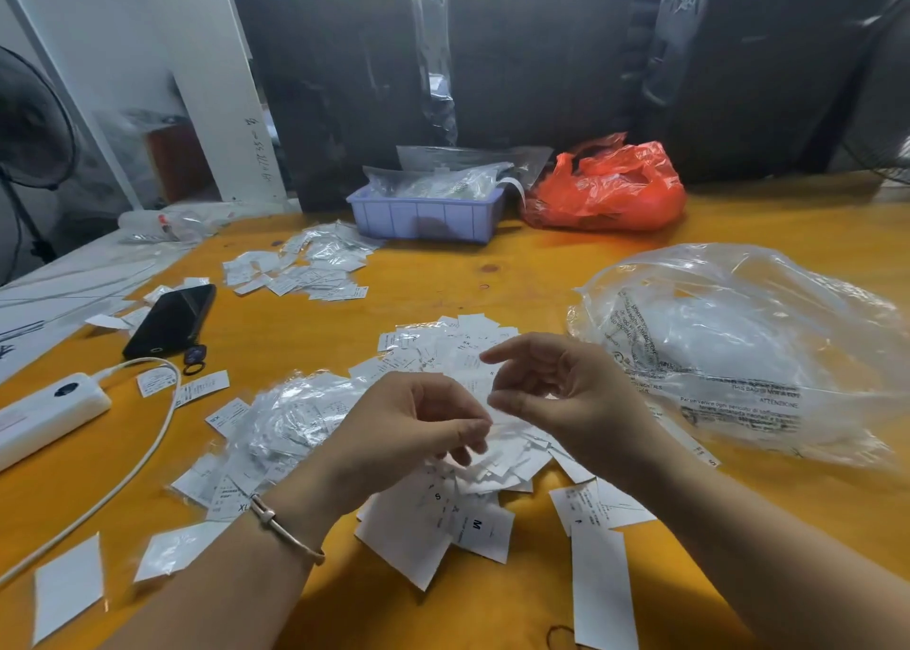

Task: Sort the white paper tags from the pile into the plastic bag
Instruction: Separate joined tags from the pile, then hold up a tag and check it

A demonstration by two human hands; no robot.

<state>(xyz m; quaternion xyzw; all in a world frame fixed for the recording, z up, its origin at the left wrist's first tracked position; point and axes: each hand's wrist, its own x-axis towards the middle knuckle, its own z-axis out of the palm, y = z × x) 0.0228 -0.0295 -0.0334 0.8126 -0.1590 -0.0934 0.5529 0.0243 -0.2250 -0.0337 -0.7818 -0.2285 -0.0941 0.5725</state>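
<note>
Tag pile (443, 452) mid-table, both hands above, plastic bag (738, 354) right

even, fairly bright indoor light, soft short shadows under the paper tags (445, 457) on the orange surface (443, 280), white glare on the clear plastic bag (748, 354), dim murky background, slight motion blur at the fingers (472, 433), wide-angle bending at the edges

Single head-worn wide-angle view, looking forward and down from the near edge of the surface (492, 265). Both forearms enter from the bottom; left hand (408, 428) and right hand (566, 393) sit close, mid-frame. Far side reaches dark wrapped bundles (541, 58). Edges curve noticeably.
</note>
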